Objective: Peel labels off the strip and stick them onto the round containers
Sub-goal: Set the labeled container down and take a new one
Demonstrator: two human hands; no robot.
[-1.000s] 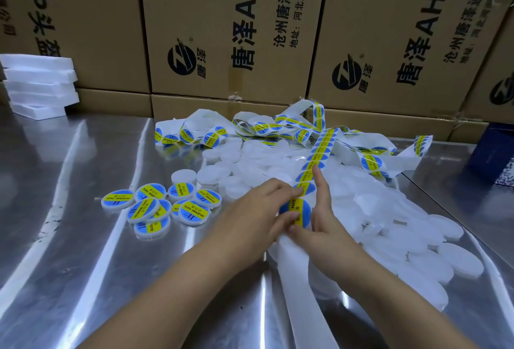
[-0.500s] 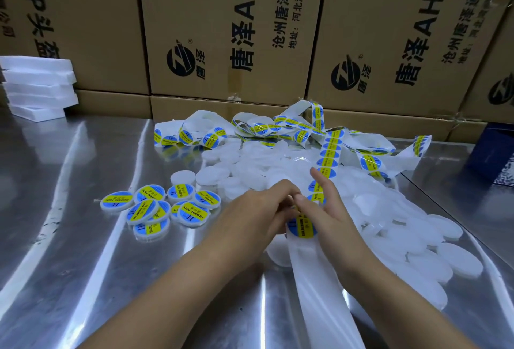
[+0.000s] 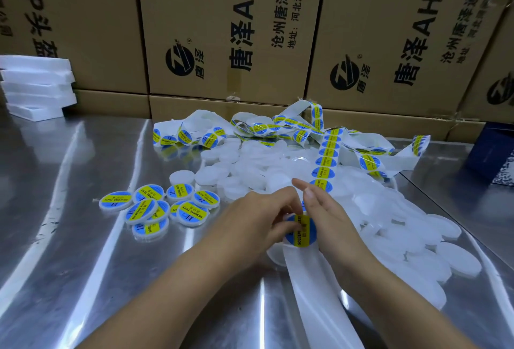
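Note:
A long white backing strip [image 3: 326, 160] carrying round blue labels with a yellow band runs from the far tangle down to my hands. Its bare, peeled end [image 3: 319, 296] trails toward me. Between my hands sits one blue-and-yellow label [image 3: 302, 230]. My left hand [image 3: 258, 220] pinches the label's left edge. My right hand [image 3: 333, 218] holds the strip at the label's right side, forefinger stretched out. A white round container [image 3: 275, 255] peeks out just under the label; whether the label touches it is hidden. Unlabelled white containers [image 3: 411, 240] are heaped to the right.
Several labelled containers [image 3: 155, 207] lie in a cluster on the steel table [image 3: 83, 237] to the left. Loops of label strip [image 3: 250, 127] tangle at the back. Cardboard boxes [image 3: 228, 28] wall off the far side. White foam trays [image 3: 36, 87] are stacked far left; a dark blue box [image 3: 492, 154] sits right.
Both hands have come down toward me along the strip, and the label now sits lower between them. More bare backing trails below.

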